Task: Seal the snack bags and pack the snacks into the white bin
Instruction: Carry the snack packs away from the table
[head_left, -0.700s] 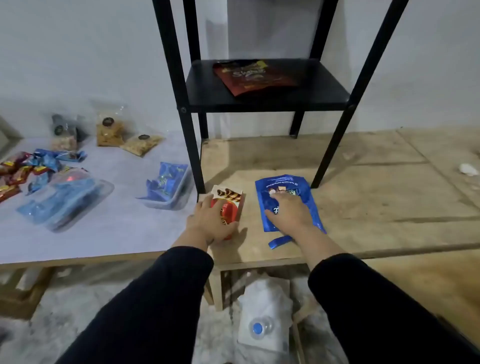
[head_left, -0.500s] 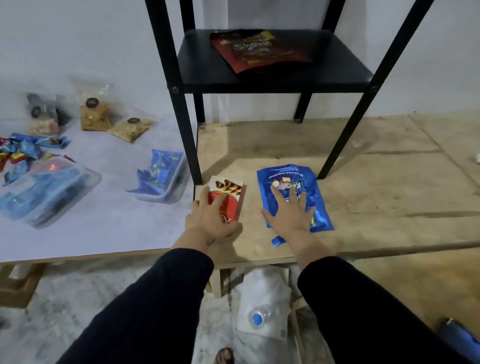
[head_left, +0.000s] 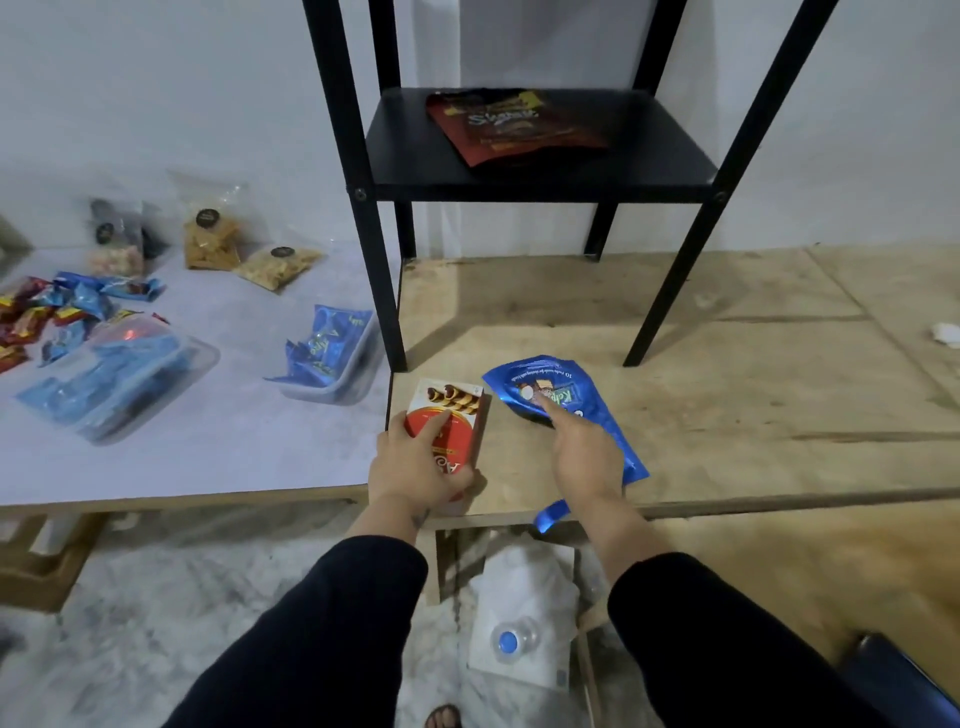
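A red wafer-roll box (head_left: 451, 415) lies at the wooden table's front edge, and my left hand (head_left: 418, 470) grips its near end, thumb along its right side. Just to its right is a blue snack bag (head_left: 558, 382), its far-left part raised off the wood with a shadow beneath. My right hand (head_left: 584, 454) holds this bag, index finger stretched over its printed face. A torn blue strip (head_left: 550, 514) hangs over the table edge. A pale plastic bin (head_left: 353, 387) with blue packets stands on the white table to the left.
A black metal shelf (head_left: 670, 171) stands behind, with a dark red snack bag (head_left: 514, 124) on it. At left are a clear container (head_left: 200, 358) of blue packs, loose wrapped candies (head_left: 52, 317) and clear cracker bags (head_left: 213, 239). A water bottle (head_left: 511, 642) lies on the floor below.
My right hand went from lying flat on the blue bag to holding it, and the bag's far end has lifted and turned left. My left hand has stayed on the box.
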